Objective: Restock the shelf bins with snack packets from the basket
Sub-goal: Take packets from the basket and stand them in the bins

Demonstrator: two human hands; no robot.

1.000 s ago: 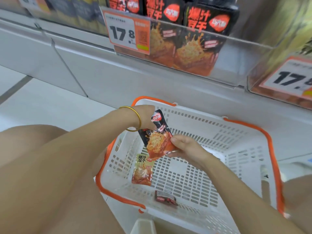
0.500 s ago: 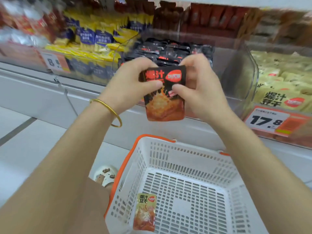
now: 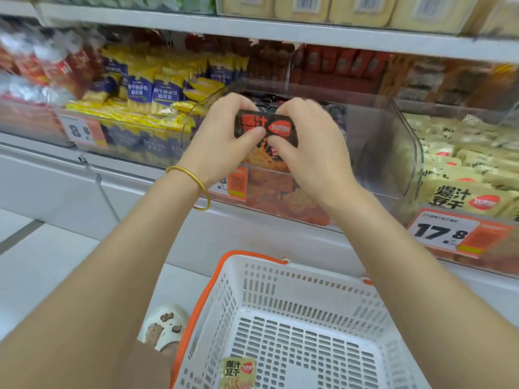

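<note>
A black and orange snack packet (image 3: 265, 130) is held upright by both hands at the front wall of a clear shelf bin (image 3: 379, 141) that holds more of the same black packets. My left hand (image 3: 222, 136) pinches its left side, thumb on the front. My right hand (image 3: 311, 144) pinches its right side. Below stands a white basket (image 3: 280, 279) with orange handles, on the floor. A yellow snack packet (image 3: 238, 373) lies in its near left corner.
Left of the clear bin sits a bin of yellow and blue packets (image 3: 151, 99); on the right is a bin of pale yellow packets (image 3: 463, 167). Price tags (image 3: 446, 234) hang on the bin fronts. A sandalled foot (image 3: 165, 327) stands left of the basket.
Both hands lifted the black packet out of the basket and up to the shelf. In the last half second they carried it further forward, over the front wall of the clear bin.
</note>
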